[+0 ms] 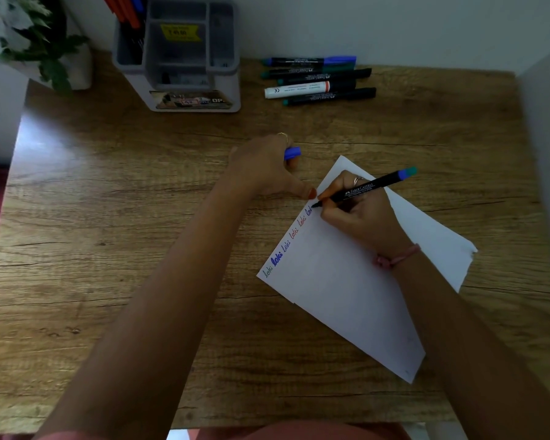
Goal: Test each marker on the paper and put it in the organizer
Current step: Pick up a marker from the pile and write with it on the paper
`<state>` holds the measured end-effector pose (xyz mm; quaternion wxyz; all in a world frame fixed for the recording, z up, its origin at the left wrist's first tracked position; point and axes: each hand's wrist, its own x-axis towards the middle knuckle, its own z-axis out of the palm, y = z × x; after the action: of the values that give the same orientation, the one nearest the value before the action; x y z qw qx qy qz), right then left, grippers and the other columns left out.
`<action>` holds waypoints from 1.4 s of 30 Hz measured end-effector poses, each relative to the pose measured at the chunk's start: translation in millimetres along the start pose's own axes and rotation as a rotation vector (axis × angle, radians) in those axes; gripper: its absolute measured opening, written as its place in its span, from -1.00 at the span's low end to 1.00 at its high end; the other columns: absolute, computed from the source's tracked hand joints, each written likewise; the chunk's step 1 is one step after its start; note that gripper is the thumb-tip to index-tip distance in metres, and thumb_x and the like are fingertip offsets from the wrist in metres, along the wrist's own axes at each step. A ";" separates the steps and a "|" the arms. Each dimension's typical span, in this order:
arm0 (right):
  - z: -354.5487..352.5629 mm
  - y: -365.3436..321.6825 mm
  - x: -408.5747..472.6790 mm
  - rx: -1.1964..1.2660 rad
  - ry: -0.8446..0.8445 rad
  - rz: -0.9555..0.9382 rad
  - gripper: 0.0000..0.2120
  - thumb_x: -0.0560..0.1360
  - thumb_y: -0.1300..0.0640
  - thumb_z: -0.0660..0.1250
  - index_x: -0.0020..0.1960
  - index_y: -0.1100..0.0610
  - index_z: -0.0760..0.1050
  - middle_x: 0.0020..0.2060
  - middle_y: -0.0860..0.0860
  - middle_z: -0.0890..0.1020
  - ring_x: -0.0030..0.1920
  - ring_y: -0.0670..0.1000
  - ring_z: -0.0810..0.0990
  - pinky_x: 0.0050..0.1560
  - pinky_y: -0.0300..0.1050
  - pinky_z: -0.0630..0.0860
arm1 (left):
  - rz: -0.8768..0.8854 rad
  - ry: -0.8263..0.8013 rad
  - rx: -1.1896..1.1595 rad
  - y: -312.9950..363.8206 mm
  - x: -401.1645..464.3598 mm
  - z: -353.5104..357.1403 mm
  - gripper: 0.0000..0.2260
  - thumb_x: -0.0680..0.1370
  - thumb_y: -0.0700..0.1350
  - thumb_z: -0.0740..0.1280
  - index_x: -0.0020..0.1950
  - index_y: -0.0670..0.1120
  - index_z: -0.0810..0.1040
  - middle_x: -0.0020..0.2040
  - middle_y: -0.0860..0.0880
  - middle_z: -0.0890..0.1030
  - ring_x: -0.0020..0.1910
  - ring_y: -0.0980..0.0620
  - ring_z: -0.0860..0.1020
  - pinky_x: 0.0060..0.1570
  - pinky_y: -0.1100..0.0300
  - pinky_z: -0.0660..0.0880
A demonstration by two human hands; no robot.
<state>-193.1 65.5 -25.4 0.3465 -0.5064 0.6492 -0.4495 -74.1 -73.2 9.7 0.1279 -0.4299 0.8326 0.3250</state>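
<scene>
A: Forearms fill the near field. Right hand pinches a black marker between thumb and fingers, tip down on the paper; the marker's far end is blue and teal.

B: Noted. Paper position?

A: Lies skewed on the counter under the right hand. Along its left edge runs a row of "loki" in several inks, and the tip sits at the far end of that row.

B: Left hand?

A: Left hand rests just beside the paper's far corner, fingers curled round a blue cap, thumb stretched toward the paper edge.

B: Farther out?

A: Five capped markers lie side by side near the back wall, well apart from the paper. To their left stands the grey organizer, with orange and blue pens upright in its left compartment. Plant in the far left corner.
</scene>
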 end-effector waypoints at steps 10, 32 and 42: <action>-0.7 -1.0 -2.2 -0.019 0.021 -0.016 -0.87 0.33 0.15 0.28 -0.19 0.20 0.53 -0.32 0.01 0.56 -0.28 0.05 0.55 -0.26 -0.26 0.50 | 0.016 0.010 -0.016 -1.4 -0.1 0.9 -0.27 0.26 0.27 0.48 0.29 -0.07 0.38 0.14 -0.02 0.48 0.02 0.03 0.40 0.16 -0.02 0.42; -15.2 -26.8 10.8 0.270 0.083 0.195 -0.81 0.51 0.41 0.19 -0.15 0.16 0.45 -0.43 -0.05 0.53 -0.41 -0.13 0.50 -0.34 -0.26 0.47 | 0.107 -0.019 -0.524 -28.0 -30.7 1.9 -0.70 0.51 0.27 0.19 0.10 0.12 0.32 -0.07 0.07 0.46 -0.04 0.07 0.45 0.00 0.12 0.40; -8.2 -83.6 5.7 0.611 0.072 0.138 -0.84 0.48 0.22 0.11 -0.09 0.21 0.47 -0.33 0.09 0.65 -0.32 0.01 0.62 -0.35 -0.22 0.49 | 0.384 0.076 -0.760 -35.4 -82.9 2.2 -0.88 0.62 -0.13 0.15 0.06 -0.07 0.46 -0.17 0.06 0.48 -0.16 0.21 0.47 -0.03 0.31 0.44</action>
<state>-173.0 54.9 55.7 0.4890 -0.3174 0.5289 -0.6167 3.5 -34.1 33.6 -0.1332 -0.2953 0.7226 0.6106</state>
